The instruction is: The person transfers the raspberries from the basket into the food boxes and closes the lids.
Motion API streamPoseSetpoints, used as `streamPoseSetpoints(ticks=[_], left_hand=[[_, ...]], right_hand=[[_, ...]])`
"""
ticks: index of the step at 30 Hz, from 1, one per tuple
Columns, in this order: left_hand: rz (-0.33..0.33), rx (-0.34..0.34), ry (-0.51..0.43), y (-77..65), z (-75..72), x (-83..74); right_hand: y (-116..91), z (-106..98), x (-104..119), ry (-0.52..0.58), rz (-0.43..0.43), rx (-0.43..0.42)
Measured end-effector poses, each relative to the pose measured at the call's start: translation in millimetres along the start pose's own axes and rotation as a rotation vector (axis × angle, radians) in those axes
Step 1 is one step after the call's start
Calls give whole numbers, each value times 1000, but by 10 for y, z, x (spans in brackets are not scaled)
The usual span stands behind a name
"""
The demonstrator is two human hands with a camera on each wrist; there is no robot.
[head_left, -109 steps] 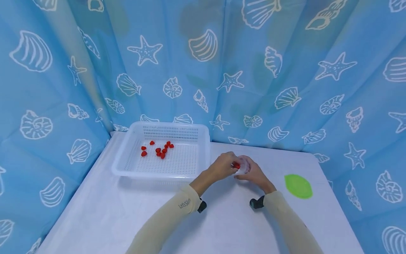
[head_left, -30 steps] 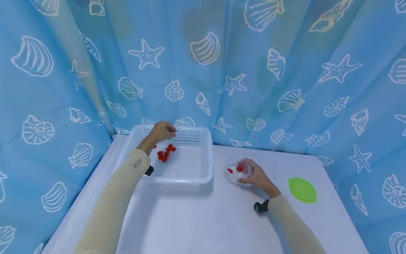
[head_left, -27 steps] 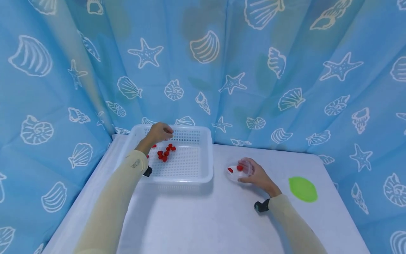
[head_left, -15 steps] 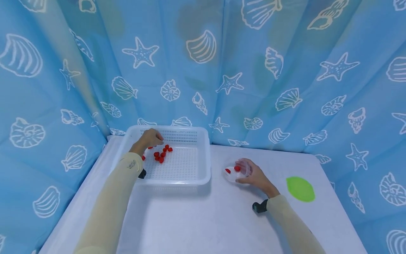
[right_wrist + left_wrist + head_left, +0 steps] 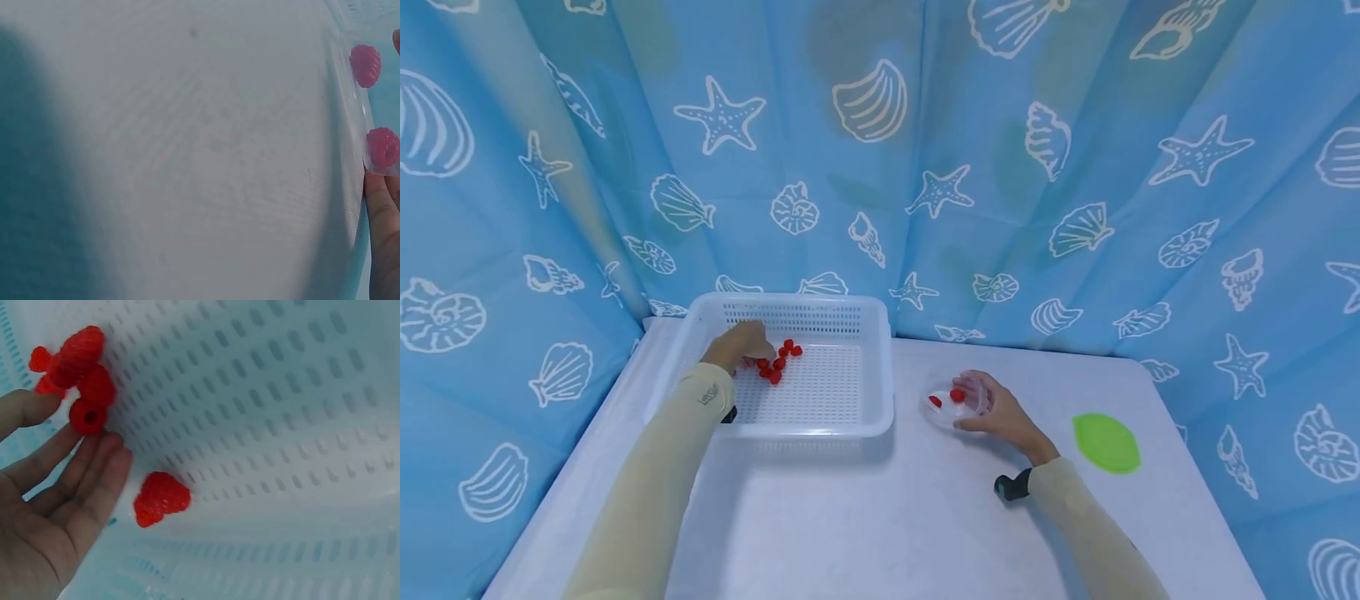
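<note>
My left hand (image 5: 741, 343) is inside the white plastic basket (image 5: 820, 430), low over the raspberries. In the left wrist view, its fingers reach under a raspberry (image 5: 88, 417) with a hollow end, and the thumb stands apart above. Several more raspberries (image 5: 81, 353) cluster behind that one, and others (image 5: 164, 494) lie nearer the fingertips' right. On the table, my right hand (image 5: 1000, 410) holds a clear plastic container (image 5: 934, 415) by its side. Two raspberries (image 5: 957, 395) show in it; the right wrist view catches them at its edge, with fingers (image 5: 382, 215) against the container.
A bright green leaf-shaped piece (image 5: 1107, 443) lies right of my right hand. White cloth covers the table (image 5: 865, 517). A blue curtain (image 5: 880, 200) with shell prints hangs along the back and sides.
My left hand has gone from the container to the basket, then down and left to the raspberries. One more raspberry shows plainly in the container. My right hand keeps its hold there.
</note>
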State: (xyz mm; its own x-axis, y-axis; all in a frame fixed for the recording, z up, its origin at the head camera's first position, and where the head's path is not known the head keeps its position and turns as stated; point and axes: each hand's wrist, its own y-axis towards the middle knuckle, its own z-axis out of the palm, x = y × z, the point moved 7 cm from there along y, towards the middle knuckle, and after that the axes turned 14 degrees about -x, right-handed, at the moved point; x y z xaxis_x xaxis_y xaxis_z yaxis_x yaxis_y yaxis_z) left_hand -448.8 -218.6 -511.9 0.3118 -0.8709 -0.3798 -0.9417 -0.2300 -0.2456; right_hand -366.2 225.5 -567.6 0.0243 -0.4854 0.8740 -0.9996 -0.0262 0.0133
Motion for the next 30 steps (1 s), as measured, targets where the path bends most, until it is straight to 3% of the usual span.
streamPoseSetpoints(ticks=[10, 17, 25, 30], left_hand=[[38, 1, 33, 10, -74, 69], [189, 49, -7, -72, -203, -93], [266, -45, -138, -201, -432, -318], [389, -120, -247, -284, -463, -458]], right_hand=[[32, 34, 95, 1, -22, 1], [35, 41, 116, -3, -30, 5], [38, 24, 65, -17, -18, -7], [-1, 24, -8, -2, 5, -5]])
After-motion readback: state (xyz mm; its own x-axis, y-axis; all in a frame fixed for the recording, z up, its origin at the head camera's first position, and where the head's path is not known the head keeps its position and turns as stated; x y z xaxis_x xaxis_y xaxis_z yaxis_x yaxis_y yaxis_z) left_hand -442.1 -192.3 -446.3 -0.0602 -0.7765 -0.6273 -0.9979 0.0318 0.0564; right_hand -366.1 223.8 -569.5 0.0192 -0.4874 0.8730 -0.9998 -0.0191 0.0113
